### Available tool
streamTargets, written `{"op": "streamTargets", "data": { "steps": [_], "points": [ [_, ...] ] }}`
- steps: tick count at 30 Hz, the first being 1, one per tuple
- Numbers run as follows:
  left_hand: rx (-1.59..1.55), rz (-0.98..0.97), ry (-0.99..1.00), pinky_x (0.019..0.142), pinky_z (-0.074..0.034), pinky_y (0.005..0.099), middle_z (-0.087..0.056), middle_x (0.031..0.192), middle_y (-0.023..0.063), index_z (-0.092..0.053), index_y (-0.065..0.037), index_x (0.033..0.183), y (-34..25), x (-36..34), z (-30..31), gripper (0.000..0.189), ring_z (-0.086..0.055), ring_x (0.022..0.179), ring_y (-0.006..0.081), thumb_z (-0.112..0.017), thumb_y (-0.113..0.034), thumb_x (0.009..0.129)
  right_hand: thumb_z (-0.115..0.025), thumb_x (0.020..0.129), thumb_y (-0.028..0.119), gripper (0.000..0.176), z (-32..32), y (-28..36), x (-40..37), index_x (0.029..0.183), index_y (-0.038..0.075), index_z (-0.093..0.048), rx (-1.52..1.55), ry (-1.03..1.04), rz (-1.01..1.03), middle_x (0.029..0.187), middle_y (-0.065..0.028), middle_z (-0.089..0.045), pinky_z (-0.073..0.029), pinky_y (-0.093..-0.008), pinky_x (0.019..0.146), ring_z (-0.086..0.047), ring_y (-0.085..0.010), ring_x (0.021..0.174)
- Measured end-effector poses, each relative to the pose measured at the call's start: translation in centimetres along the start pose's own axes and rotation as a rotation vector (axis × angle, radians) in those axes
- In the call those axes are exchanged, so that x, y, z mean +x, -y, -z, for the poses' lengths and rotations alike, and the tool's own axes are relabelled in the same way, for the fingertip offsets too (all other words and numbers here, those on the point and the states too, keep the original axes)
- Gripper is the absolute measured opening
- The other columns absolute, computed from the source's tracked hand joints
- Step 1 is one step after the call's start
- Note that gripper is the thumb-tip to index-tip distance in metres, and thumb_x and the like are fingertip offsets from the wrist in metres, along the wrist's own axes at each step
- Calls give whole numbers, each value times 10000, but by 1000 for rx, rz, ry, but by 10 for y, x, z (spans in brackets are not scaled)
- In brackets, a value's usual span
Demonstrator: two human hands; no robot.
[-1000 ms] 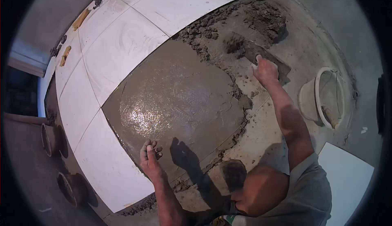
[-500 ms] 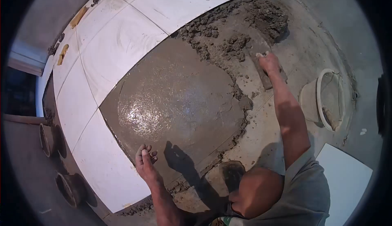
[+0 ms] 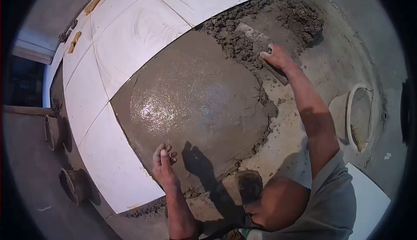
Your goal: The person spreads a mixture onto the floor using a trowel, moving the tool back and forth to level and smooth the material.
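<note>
My right hand [image 3: 279, 57] is closed around the grip of a long flat plastering trowel [image 3: 253, 34]. The trowel lies slanted on the edge of a heap of crumbly grey mortar [image 3: 299, 21], its near end over bare floor. A broad, smooth bed of wet mortar [image 3: 186, 83] spreads below and to the left, shining where light strikes it. Above the near left corner of that bed hovers my left hand [image 3: 165, 166], fingers loosely curled and apart, with nothing in them. Its shadow falls on the mortar.
Laid white tiles [image 3: 126, 36] border the mortar bed on the left and far sides. A pale bucket [image 3: 341, 112] lies tilted at the right. Two dark buckets [image 3: 54, 133] are at the left. A loose white tile [image 3: 369, 201] lies near my right side.
My right hand has moved the trowel left and away from me, onto the mortar heap's edge. My left hand stays loosely curled. The whole view has shifted slightly.
</note>
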State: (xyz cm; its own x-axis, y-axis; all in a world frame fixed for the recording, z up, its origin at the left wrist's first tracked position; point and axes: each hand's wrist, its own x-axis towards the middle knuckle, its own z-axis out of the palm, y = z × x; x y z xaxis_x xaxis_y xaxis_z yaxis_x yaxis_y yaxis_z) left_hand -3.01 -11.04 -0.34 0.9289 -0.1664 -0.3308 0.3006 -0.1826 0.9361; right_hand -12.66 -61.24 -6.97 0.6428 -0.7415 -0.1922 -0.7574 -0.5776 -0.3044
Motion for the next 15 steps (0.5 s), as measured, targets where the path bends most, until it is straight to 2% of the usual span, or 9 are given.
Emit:
{"op": "streamTargets", "data": {
  "steps": [3,7,10,12,13,15],
  "points": [
    [47,-7,19,721,-479,278,-644,1082,111,-544,-3,1232,-5,-5,-6,401,-617,833,148,-544,-290,952,-636,806,426,534,25,34,-17,1127,0,-608,-48,82,22,1106,-221,-631,-473,-441,900,-603,-367,1043],
    [81,-34,34,723,-482,276,-643,1077,102,-548,-8,1232,-12,-10,-10,401,-621,833,144,-546,-295,951,-633,810,426,541,9,28,-12,1135,-6,-606,18,89,50,1095,-228,-634,-474,-435,898,-608,-362,1038],
    [80,-53,54,720,-480,268,-643,1070,94,-549,-11,1232,-14,-11,-14,398,-622,833,141,-547,-294,952,-634,809,427,547,1,23,-14,1122,-22,-604,128,147,-3,1093,-249,-625,-459,-443,910,-590,-370,1063],
    [75,-53,62,718,-479,266,-643,1068,92,-548,-11,1234,-14,-13,-18,399,-621,834,139,-548,-294,952,-646,814,415,523,-3,22,-24,1112,-13,-617,106,44,49,922,-230,-658,-516,-417,757,-664,-317,847],
    [73,-47,66,716,-479,264,-642,1065,90,-547,-12,1235,-14,-15,-20,400,-621,834,137,-548,-294,952,-646,814,415,523,-1,20,-30,1112,-13,-617,110,44,48,922,-230,-658,-516,-417,757,-664,-317,847],
    [78,-54,61,717,-473,261,-641,1067,89,-548,-12,1234,-16,-17,-21,397,-616,834,134,-550,-292,952,-663,820,405,479,10,15,-39,1058,-10,-637,507,282,-191,710,-161,-635,-502,-360,538,-627,-218,551]
  ]
}}
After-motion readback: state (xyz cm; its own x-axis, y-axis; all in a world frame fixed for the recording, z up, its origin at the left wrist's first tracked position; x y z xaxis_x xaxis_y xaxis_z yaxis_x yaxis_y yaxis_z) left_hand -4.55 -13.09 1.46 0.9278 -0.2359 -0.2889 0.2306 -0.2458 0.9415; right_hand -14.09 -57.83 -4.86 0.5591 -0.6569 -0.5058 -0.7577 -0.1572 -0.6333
